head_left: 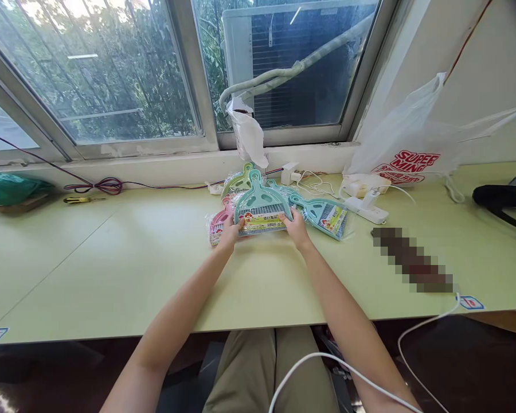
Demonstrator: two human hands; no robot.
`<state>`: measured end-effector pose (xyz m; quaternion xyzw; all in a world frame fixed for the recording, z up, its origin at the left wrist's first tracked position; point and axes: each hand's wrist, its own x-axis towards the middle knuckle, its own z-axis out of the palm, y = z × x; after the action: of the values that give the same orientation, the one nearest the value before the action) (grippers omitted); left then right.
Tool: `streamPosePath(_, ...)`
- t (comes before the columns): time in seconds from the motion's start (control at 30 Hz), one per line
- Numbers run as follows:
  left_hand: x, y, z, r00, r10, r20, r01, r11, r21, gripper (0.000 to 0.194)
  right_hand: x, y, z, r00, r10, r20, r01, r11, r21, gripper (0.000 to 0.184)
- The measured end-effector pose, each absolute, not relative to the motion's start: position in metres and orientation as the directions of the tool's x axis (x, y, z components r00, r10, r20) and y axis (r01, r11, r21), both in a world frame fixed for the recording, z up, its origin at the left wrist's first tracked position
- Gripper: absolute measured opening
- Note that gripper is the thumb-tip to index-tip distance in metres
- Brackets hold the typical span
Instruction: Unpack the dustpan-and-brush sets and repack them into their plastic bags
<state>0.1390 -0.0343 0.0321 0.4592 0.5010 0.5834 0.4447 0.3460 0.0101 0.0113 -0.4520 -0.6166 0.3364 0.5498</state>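
Observation:
Between my two hands is a mint-green dustpan and brush set [262, 201] in clear wrapping, with a yellow printed label across its lower part. My left hand [231, 229] grips its lower left corner, thumb on the front. The lower right corner is in my right hand [296, 226], thumb also in front. Behind it, more wrapped sets lie in a pile: a pink dustpan set [218, 225] at the left, a yellow-green dustpan set [239, 179] at the back, and a teal dustpan set [327, 215] at the right. The fingers behind the held set are hidden.
On the pale green table [133, 258] lie a power strip [365, 209], a screwdriver [79, 200], a coiled dark cable [107, 184] and a blurred-out object [413, 261] on a white cable. A white plastic bag [395, 143] stands back right, a green bag [15, 189] far left.

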Motion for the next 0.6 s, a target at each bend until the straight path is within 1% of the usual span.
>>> streamPosePath(0.07,0.138,-0.033,0.031,-0.191,0.975,0.115,-0.017,-0.121,0.993,0.038,0.344,0.009,0.012,0.018,0.930,0.368,0.196,0.357,-0.913,0.036)
streamPosePath(0.17,0.138,-0.033,0.028,-0.229,0.962,0.151,0.102,-0.131,0.986,0.035,0.340,0.006,0.014,0.039,0.927,0.374,0.202,0.359,-0.911,0.035)
streamPosePath(0.3,0.142,-0.036,0.028,-0.301,0.932,0.204,0.237,-0.134,0.962,0.037,0.335,0.000,0.017,0.071,0.925,0.373,0.224,0.349,-0.910,0.035)
streamPosePath(0.43,0.147,-0.043,0.031,-0.354,0.902,0.245,0.341,-0.119,0.932,0.050,0.330,-0.006,0.020,0.085,0.931,0.354,0.258,0.323,-0.911,0.037)
streamPosePath(0.5,0.148,-0.045,0.033,-0.364,0.904,0.225,0.373,-0.080,0.924,0.059,0.329,-0.009,0.022,0.098,0.937,0.335,0.287,0.295,-0.911,0.039)
streamPosePath(0.6,0.148,-0.045,0.031,-0.347,0.920,0.183,0.352,-0.053,0.935,0.074,0.326,-0.012,0.023,0.110,0.937,0.330,0.334,0.278,-0.900,0.042)
